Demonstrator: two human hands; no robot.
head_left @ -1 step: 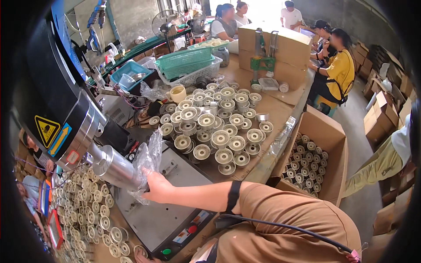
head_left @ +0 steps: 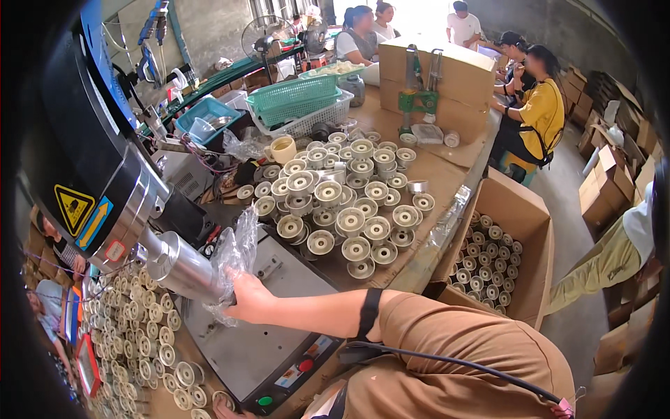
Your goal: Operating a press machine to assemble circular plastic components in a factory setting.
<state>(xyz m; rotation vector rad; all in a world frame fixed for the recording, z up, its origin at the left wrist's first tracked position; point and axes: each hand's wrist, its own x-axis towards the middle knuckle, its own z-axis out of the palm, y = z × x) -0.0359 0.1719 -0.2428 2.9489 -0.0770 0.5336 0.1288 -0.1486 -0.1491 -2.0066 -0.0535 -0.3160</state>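
Note:
My right hand (head_left: 251, 299) reaches in from the right, its fingers curled beneath the large metal cylinder (head_left: 185, 269) of a black press. Crumpled clear plastic film (head_left: 237, 244) hangs around the cylinder's end beside this hand. Film and cylinder hide the fingertips, so what they grip cannot be made out. At the bottom edge, my left hand (head_left: 230, 410) is only partly visible near a round metal wheel-like part (head_left: 199, 397) and the green button (head_left: 264, 401). Its fingers are mostly cut off. Below the cylinder lies the press's grey base plate (head_left: 258, 356), with a red button (head_left: 306, 364).
Many wheel-like parts are heaped on the table (head_left: 356, 237), with more at the left (head_left: 132, 335). A cardboard box (head_left: 520, 209) of such parts stands at the right. Green basket (head_left: 293, 101), blue tub (head_left: 209, 115) and green hand press (head_left: 417, 101) stand farther back. Several people sit beyond.

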